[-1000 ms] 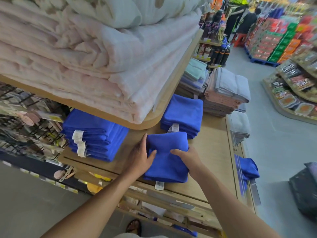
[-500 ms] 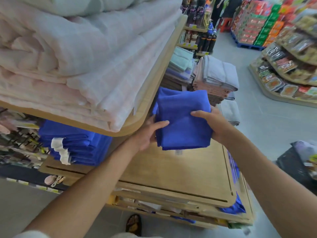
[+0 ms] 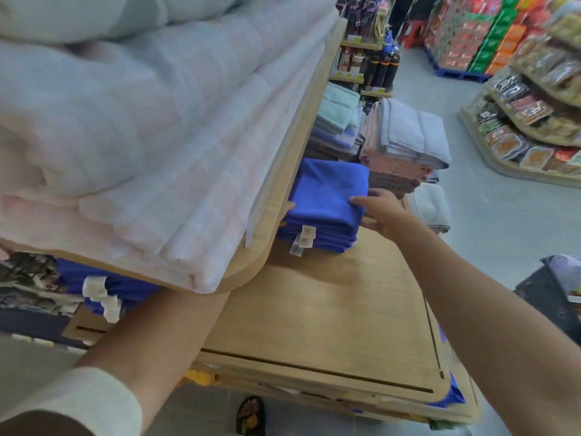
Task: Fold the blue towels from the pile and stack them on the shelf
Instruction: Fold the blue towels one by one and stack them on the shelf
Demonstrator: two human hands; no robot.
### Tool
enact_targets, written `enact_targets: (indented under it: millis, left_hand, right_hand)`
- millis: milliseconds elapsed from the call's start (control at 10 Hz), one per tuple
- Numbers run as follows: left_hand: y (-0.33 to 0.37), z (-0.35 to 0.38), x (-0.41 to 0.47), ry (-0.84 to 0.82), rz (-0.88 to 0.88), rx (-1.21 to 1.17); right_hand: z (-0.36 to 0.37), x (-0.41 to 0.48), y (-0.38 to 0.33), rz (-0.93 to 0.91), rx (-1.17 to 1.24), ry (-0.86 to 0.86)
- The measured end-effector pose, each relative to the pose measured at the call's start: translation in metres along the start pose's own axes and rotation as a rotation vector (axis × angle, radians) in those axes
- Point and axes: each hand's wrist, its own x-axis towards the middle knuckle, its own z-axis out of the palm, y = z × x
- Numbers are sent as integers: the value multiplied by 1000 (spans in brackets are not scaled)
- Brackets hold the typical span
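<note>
In a shop aisle, on the wooden shelf point(image 3: 330, 309), a folded blue towel point(image 3: 330, 190) sits atop the far stack point(image 3: 317, 239). The right hand point(image 3: 382, 212) pinches its right edge, thumb on top. The left hand point(image 3: 288, 206) is mostly hidden, so its grip cannot be told. Blue cloth point(image 3: 452, 394) near right likely awaits folding.

floor point(image 3: 490, 247): grey, smooth | right: curved rack point(image 3: 531, 127) of packaged food | far: bottle shelving point(image 3: 371, 67), stacked cartons point(image 3: 465, 33)
</note>
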Motion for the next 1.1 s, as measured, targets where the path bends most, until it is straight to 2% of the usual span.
enact_targets:
  millis: [100, 200, 300, 400, 500, 600, 700, 800, 900, 1000, 1100]
  left_hand:
    - [1, 3, -5, 54, -37, -121]
    - [-16, 2, -20, 144, 213, 269]
    - [-40, 16, -48, 317, 769, 589]
    - [-70, 49, -78, 163, 1084, 709]
    - [-109, 95, -112, -92, 977, 852]
    - [-148, 136, -136, -311, 731, 1118]
    - [-172, 165, -149, -361, 601, 1346]
    - [-182, 181, -156, -313, 590, 1447]
    - [-186, 185, -156, -252, 587, 1472]
    - [-186, 185, -156, -230, 597, 1475]
    - [-186, 185, -157, -210, 612, 1465]
  right_hand:
    - [-1, 5, 1, -105, 63, 25]
    - [-8, 3, 10, -199, -21, 52]
    - [-32, -8, 30, -245, -74, 118]
    - [-74, -26, 53, -279, -58, 172]
    - [-124, -51, 81, -305, -114, 269]
    - [-173, -77, 132, -203, -261, 356]
    - [-210, -94, 201, 0, -469, 293]
    - [-218, -104, 258, 225, -425, 162]
    - [-207, -113, 291, 329, -433, 35]
    - [-197, -114, 312, 273, -556, 64]
    - [-197, -116, 311, 209, -568, 109]
